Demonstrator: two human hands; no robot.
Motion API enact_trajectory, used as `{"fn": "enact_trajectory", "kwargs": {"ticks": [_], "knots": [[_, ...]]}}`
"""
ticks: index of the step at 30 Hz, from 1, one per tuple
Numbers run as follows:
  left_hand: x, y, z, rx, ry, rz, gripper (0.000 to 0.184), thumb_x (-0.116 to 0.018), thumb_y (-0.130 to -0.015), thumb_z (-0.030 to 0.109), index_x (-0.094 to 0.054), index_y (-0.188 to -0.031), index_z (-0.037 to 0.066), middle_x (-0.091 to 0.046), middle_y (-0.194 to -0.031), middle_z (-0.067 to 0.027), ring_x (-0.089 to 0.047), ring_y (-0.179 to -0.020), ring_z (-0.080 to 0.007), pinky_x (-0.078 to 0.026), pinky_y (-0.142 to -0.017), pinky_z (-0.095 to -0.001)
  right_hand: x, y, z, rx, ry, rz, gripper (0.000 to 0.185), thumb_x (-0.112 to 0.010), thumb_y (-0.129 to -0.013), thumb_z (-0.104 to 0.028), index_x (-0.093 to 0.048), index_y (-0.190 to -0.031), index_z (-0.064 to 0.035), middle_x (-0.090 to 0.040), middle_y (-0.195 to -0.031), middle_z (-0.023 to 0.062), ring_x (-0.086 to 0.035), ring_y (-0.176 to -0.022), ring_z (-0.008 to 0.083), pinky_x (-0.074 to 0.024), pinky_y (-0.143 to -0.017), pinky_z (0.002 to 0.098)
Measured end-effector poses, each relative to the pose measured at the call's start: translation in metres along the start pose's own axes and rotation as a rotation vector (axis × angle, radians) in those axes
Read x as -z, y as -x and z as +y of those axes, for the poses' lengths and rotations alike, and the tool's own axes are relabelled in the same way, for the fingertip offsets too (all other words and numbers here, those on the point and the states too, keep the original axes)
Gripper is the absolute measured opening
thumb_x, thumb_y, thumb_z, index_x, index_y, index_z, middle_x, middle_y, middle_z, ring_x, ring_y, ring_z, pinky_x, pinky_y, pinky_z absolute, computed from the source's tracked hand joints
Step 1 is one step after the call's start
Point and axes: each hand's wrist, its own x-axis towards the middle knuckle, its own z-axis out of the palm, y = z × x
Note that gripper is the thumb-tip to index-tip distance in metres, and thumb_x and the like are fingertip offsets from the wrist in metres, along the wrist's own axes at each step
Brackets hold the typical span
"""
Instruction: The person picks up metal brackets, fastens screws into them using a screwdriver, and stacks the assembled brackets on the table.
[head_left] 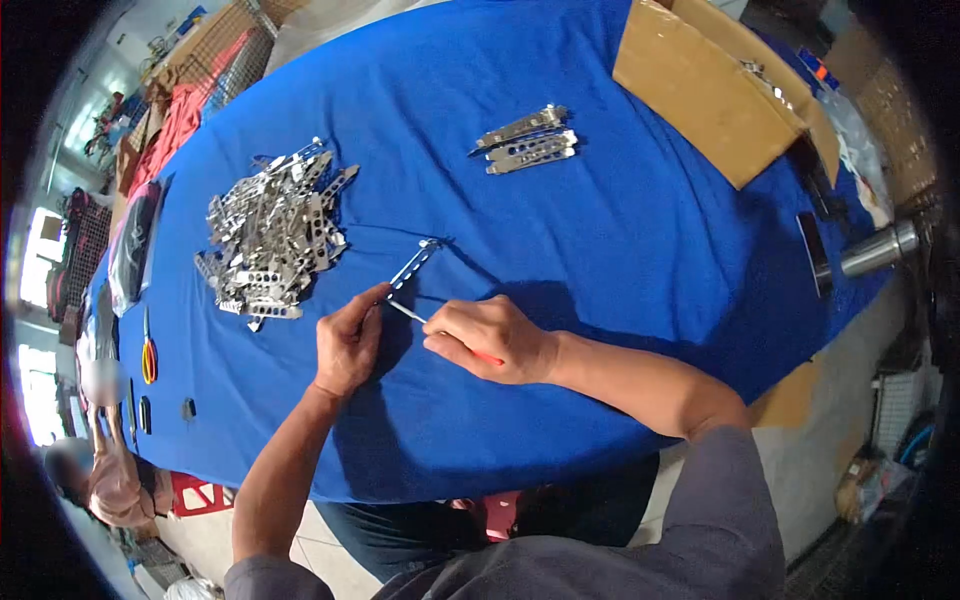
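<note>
My left hand (pixel 348 345) pinches the near end of a narrow metal strip (pixel 410 267) with a row of holes. The strip slants away to the upper right, just above the blue cloth. My right hand (pixel 492 338) is closed around a slim red-handled tool (pixel 406 312) with a thin metal shaft. The shaft's tip meets the strip close to my left fingertips; whether it sits in a hole, I cannot tell. Beyond my left hand lies a heap of similar perforated metal strips (pixel 275 235). Several more strips (pixel 532 150) lie side by side farther back.
A blue cloth (pixel 620 250) covers the table. At the back right stands a cardboard box (pixel 705 95). A phone (pixel 814 255) and a metal cylinder (pixel 880 248) are at the right edge. Yellow-handled scissors (pixel 149 358) lie at the left. Another person (pixel 120 485) is at far left.
</note>
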Motion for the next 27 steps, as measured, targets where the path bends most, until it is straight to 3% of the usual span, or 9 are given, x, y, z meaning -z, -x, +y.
{"fn": "enact_trajectory", "kwargs": {"ticks": [2, 3, 9, 12, 15, 18, 21, 24, 27], "knots": [[0.001, 0.000, 0.001, 0.015, -0.012, -0.018, 0.030, -0.062, -0.100, 0.002, -0.074, -0.127, 0.005, -0.065, -0.071, -0.0120, -0.061, -0.061, -0.0140, -0.049, -0.060, -0.0317, -0.001, -0.001, 0.003, 0.004, 0.001, 0.040, 0.010, -0.071, -0.098, -0.007, -0.064, -0.096, -0.0009, -0.069, -0.083, 0.0134, -0.072, -0.070, 0.0306, -0.0558, -0.059, 0.0408], [0.002, 0.000, 0.001, 0.023, -0.021, -0.026, 0.030, -0.062, -0.100, 0.002, -0.074, -0.127, 0.005, -0.064, -0.071, -0.0119, -0.060, -0.061, -0.0138, -0.049, -0.060, -0.0317, -0.002, 0.000, 0.002, -0.051, -0.005, 0.027, 0.016, -0.069, -0.101, -0.014, -0.060, -0.093, -0.0029, -0.064, -0.082, 0.0142, -0.069, -0.072, 0.0362, -0.0540, -0.061, 0.0462], [-0.005, 0.000, -0.008, -0.057, -0.007, 0.037, 0.031, -0.063, -0.100, 0.001, -0.074, -0.128, 0.005, -0.062, -0.069, -0.0099, -0.056, -0.060, -0.0116, -0.047, -0.059, -0.0311, -0.004, 0.000, 0.002, 0.019, -0.015, 0.032, 0.019, -0.068, -0.102, -0.015, -0.059, -0.090, -0.0036, -0.063, -0.079, 0.0137, -0.068, -0.069, 0.0362, -0.0528, -0.059, 0.0461], [0.002, 0.001, -0.003, 0.030, -0.052, -0.038, 0.030, -0.062, -0.100, 0.001, -0.073, -0.128, 0.003, -0.070, -0.079, -0.0120, -0.060, -0.069, -0.0106, -0.051, -0.066, -0.0303, -0.004, 0.002, 0.005, -0.060, 0.019, 0.025, 0.018, -0.068, -0.102, -0.017, -0.060, -0.092, -0.0040, -0.063, -0.078, 0.0136, -0.068, -0.070, 0.0361, -0.0528, -0.059, 0.0464], [0.002, 0.000, 0.000, 0.017, -0.042, -0.025, 0.031, -0.063, -0.100, 0.002, -0.073, -0.128, 0.005, -0.068, -0.075, -0.0108, -0.060, -0.063, -0.0111, -0.049, -0.061, -0.0308, 0.000, 0.004, 0.005, -0.004, 0.036, -0.019, 0.012, -0.073, -0.099, -0.009, -0.064, -0.098, -0.0005, -0.067, -0.083, 0.0118, -0.071, -0.067, 0.0294, -0.0548, -0.058, 0.0397], [0.001, -0.001, 0.000, -0.005, -0.023, -0.016, 0.031, -0.063, -0.099, 0.002, -0.073, -0.128, 0.004, -0.069, -0.076, -0.0113, -0.062, -0.063, -0.0130, -0.050, -0.061, -0.0311, -0.003, 0.001, 0.004, 0.033, 0.015, 0.007, 0.011, -0.072, -0.099, -0.008, -0.064, -0.097, -0.0007, -0.068, -0.083, 0.0122, -0.071, -0.067, 0.0296, -0.0544, -0.057, 0.0403], [-0.003, -0.002, -0.005, -0.091, -0.016, 0.027, 0.030, -0.063, -0.099, 0.002, -0.073, -0.128, 0.004, -0.069, -0.077, -0.0133, -0.065, -0.063, -0.0165, -0.051, -0.062, -0.0324, -0.004, 0.000, 0.004, -0.005, -0.002, 0.046, 0.020, -0.070, -0.101, -0.017, -0.060, -0.092, -0.0029, -0.064, -0.077, 0.0133, -0.069, -0.068, 0.0361, -0.0530, -0.059, 0.0459], [-0.002, -0.001, -0.005, -0.055, -0.032, 0.005, 0.030, -0.063, -0.099, 0.002, -0.073, -0.127, 0.005, -0.070, -0.078, -0.0160, -0.068, -0.065, -0.0196, -0.052, -0.063, -0.0341, -0.002, 0.001, 0.003, -0.035, 0.002, 0.053, 0.011, -0.074, -0.096, -0.006, -0.065, -0.095, -0.0008, -0.070, -0.080, 0.0133, -0.073, -0.068, 0.0298, -0.0554, -0.057, 0.0395], [0.006, -0.002, 0.007, 0.059, -0.054, -0.074, 0.031, -0.064, -0.097, 0.003, -0.074, -0.127, 0.006, -0.070, -0.079, -0.0170, -0.069, -0.066, -0.0206, -0.053, -0.064, -0.0349, -0.001, 0.001, 0.003, -0.056, 0.003, 0.007, 0.010, -0.074, -0.097, -0.006, -0.066, -0.095, -0.0002, -0.071, -0.080, 0.0139, -0.074, -0.069, 0.0297, -0.0559, -0.058, 0.0392]]}}
